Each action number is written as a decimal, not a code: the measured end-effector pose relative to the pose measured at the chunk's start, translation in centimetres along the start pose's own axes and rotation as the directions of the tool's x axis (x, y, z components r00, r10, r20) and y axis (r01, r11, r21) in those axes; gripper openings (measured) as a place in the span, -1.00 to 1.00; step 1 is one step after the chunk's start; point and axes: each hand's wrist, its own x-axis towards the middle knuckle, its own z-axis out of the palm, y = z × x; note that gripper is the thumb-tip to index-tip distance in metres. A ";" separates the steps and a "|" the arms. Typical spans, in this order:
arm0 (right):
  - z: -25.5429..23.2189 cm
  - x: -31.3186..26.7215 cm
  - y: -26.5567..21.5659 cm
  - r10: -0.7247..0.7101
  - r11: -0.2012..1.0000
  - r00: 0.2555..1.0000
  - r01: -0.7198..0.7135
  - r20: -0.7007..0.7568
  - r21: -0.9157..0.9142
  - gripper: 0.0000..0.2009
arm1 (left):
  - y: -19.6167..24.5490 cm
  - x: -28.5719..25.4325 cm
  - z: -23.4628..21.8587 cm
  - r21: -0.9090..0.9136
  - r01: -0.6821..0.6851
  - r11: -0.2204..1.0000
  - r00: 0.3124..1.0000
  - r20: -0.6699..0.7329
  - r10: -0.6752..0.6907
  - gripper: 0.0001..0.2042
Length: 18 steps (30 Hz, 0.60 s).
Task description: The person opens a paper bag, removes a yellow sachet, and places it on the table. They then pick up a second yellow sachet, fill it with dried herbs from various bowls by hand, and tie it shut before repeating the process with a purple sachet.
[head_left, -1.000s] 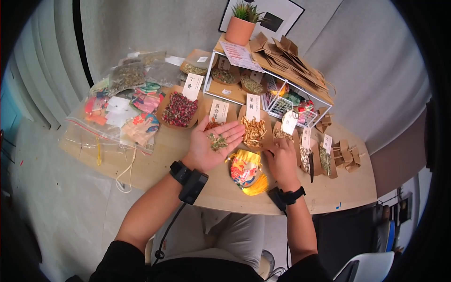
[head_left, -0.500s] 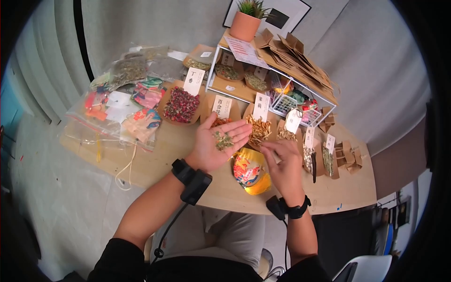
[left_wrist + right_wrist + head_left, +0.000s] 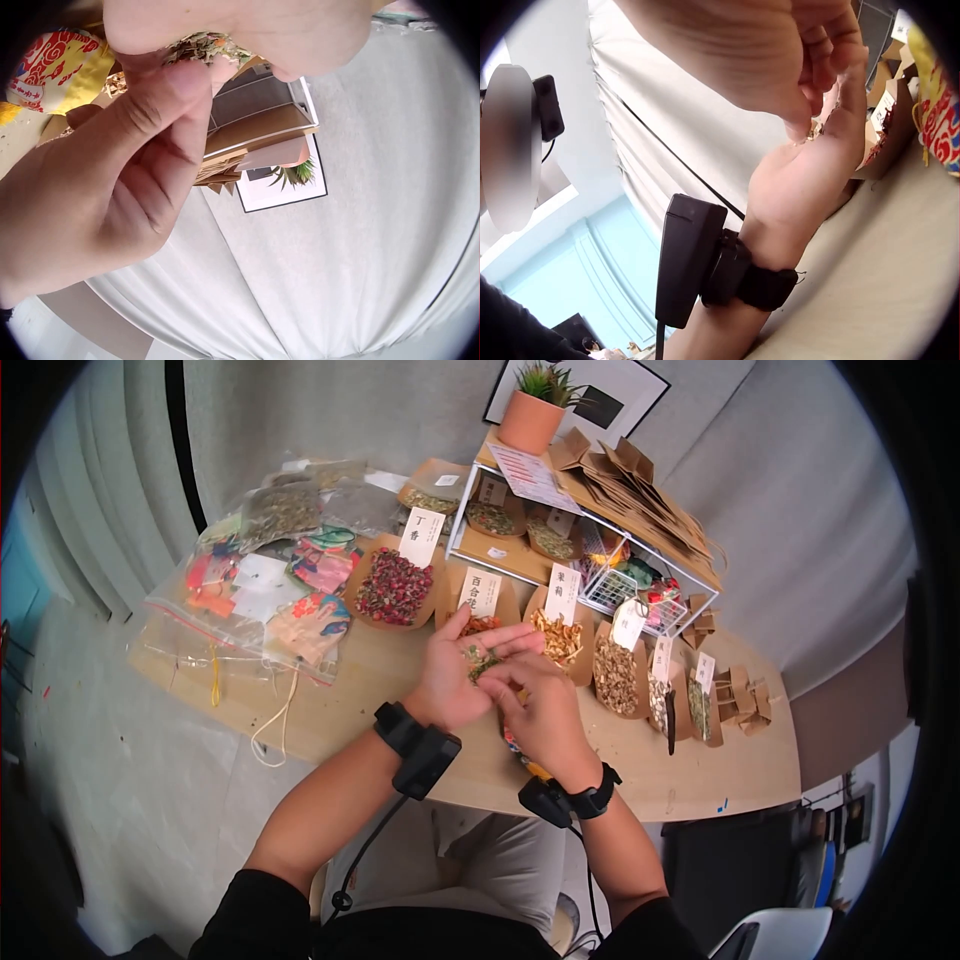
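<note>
My left hand (image 3: 452, 678) lies palm up above the table, fingers straight, carrying a small heap of mixed dried herbs (image 3: 206, 48). Over that palm, my right hand (image 3: 548, 715) has thumb and fingertips pinched together right at the heap. In the left wrist view the pinched thumb overlaps the edge of the herbs; what the fingertips hold is mostly hidden. A yellow brocade pouch (image 3: 60, 71) with red patterns lies on the table, largely covered by the right hand in the head view. Beyond the hands stand kraft trays of yellowish dried flowers (image 3: 558, 638) and light-brown pieces (image 3: 618, 676).
A tray of dark red buds (image 3: 395, 588) stands further left, beside plastic bags with printed pouches (image 3: 310, 625). A white-framed shelf (image 3: 520, 568) is at the back, bearing paper bags (image 3: 640, 485) and a potted plant (image 3: 530, 422). Black tongs (image 3: 670, 722) rest at a right-hand tray.
My right hand has lifted from the tray of light-brown pieces and moved left over the left palm, uncovering that tray and covering most of the pouch. The left hand stays palm up.
</note>
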 end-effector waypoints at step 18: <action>-0.2 0.4 0.0 -0.016 0.997 1.000 0.015 -0.018 -0.072 -0.88 | 0.0 0.1 -0.1 0.037 0.023 0.999 0.998 0.053 -0.025 -0.22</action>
